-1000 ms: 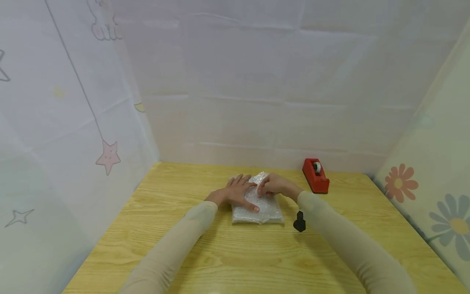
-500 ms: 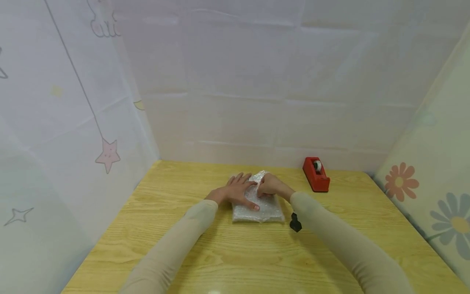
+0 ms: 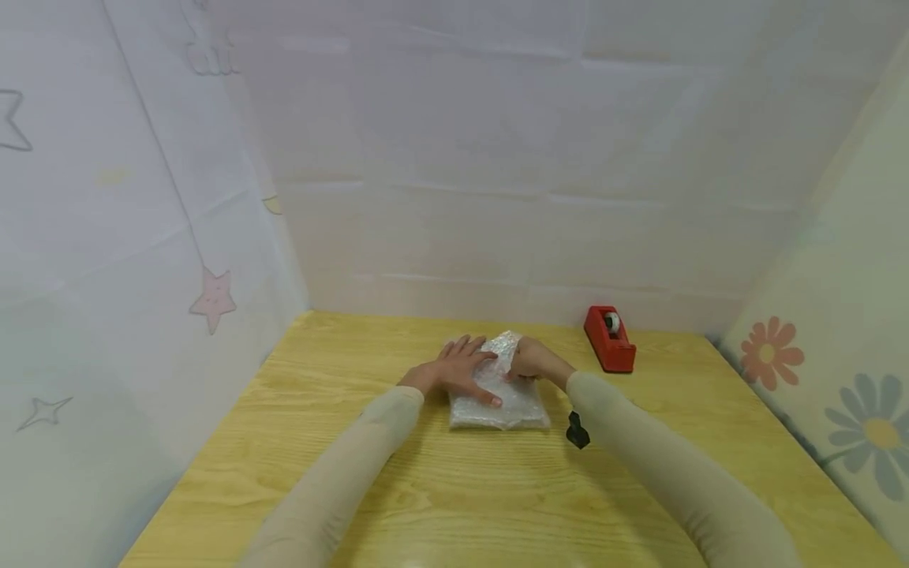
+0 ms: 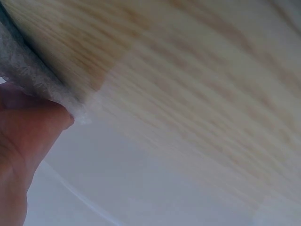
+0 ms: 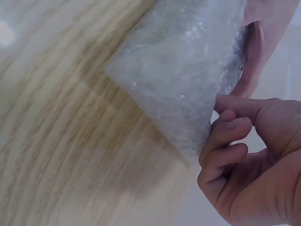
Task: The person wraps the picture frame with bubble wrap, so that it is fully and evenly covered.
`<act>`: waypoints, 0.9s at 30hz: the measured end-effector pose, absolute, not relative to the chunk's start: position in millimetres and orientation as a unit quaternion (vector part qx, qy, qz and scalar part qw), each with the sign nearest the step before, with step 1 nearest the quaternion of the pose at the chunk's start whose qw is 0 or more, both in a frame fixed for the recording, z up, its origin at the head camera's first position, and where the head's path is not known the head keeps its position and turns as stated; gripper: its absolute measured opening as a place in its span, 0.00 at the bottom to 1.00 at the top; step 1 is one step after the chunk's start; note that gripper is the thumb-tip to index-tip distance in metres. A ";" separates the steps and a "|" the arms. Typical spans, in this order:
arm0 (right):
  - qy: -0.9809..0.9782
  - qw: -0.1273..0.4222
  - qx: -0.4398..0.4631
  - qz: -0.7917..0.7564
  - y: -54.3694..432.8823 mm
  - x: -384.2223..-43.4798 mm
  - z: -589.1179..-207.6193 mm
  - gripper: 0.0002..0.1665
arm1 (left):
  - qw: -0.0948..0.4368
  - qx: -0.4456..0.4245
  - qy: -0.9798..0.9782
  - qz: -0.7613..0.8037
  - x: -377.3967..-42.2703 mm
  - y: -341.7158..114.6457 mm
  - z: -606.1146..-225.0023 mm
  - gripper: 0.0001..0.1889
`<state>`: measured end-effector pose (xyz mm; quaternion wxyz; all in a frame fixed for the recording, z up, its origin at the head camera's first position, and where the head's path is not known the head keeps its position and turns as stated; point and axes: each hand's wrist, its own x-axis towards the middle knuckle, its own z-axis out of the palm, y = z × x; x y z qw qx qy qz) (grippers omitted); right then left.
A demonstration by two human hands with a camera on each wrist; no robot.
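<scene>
A flat package in clear bubble wrap (image 3: 500, 414) lies on the wooden table. My left hand (image 3: 461, 372) rests on its left part, fingers spread and thumb pointing toward me. In the left wrist view, part of that hand (image 4: 28, 136) lies along the edge of the wrap (image 4: 28, 68). My right hand (image 3: 537, 360) is at the package's upper right. The right wrist view shows this hand (image 5: 258, 165) with its fingers curled and the thumb laid against the wrap (image 5: 174, 84). I see nothing in the curled fingers.
A red tape dispenser (image 3: 611, 339) with a roll in it stands at the back right of the wooden table (image 3: 440, 497). A small black object (image 3: 577, 431) shows under my right wrist. Printed sheets hang behind and at both sides.
My right hand has shifted slightly over the wrap, left and then back right, its fingers staying curled. My left hand and the package have stayed in place.
</scene>
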<state>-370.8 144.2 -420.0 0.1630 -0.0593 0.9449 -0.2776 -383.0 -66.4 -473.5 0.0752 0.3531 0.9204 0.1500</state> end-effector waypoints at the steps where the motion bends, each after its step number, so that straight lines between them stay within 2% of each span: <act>1: 0.942 0.161 -0.062 -0.288 146.5 -370.3 -419.9 0.23 | 0.075 0.354 0.921 0.144 -382.0 -65.4 -471.9 0.61; 5: 0.938 0.143 -0.073 -0.306 150.3 -366.4 -421.6 0.27 | 0.078 0.353 0.924 0.126 -375.7 -64.6 -468.0 0.60; 8: 0.952 0.092 -0.081 -0.280 147.1 -360.7 -423.7 0.29 | 0.075 0.353 0.925 0.121 -374.4 -64.8 -468.4 0.59; 10: 0.965 0.052 -0.077 -0.246 143.8 -356.1 -424.6 0.43 | 0.073 0.355 0.924 0.120 -374.5 -64.7 -467.0 0.60; 12: 0.972 0.028 -0.061 -0.224 140.7 -352.0 -424.5 0.62 | 0.070 0.356 0.923 0.124 -375.4 -64.3 -464.1 0.60; 14: 0.974 0.028 -0.045 -0.221 138.1 -348.2 -428.7 0.76 | 0.068 0.356 0.924 0.122 -375.3 -64.9 -463.9 0.60; 15: 0.972 0.035 -0.039 -0.231 137.2 -346.8 -430.7 0.78 | 0.067 0.354 0.925 0.123 -375.2 -64.9 -463.9 0.60; 20: 0.966 0.044 -0.020 -0.252 137.1 -344.9 -440.1 0.82 | 0.065 0.356 0.924 0.121 -374.5 -64.7 -464.2 0.59; 27: 0.961 0.049 -0.005 -0.271 141.0 -355.5 -450.2 0.73 | 0.075 0.351 0.924 0.134 -380.1 -62.8 -467.0 0.61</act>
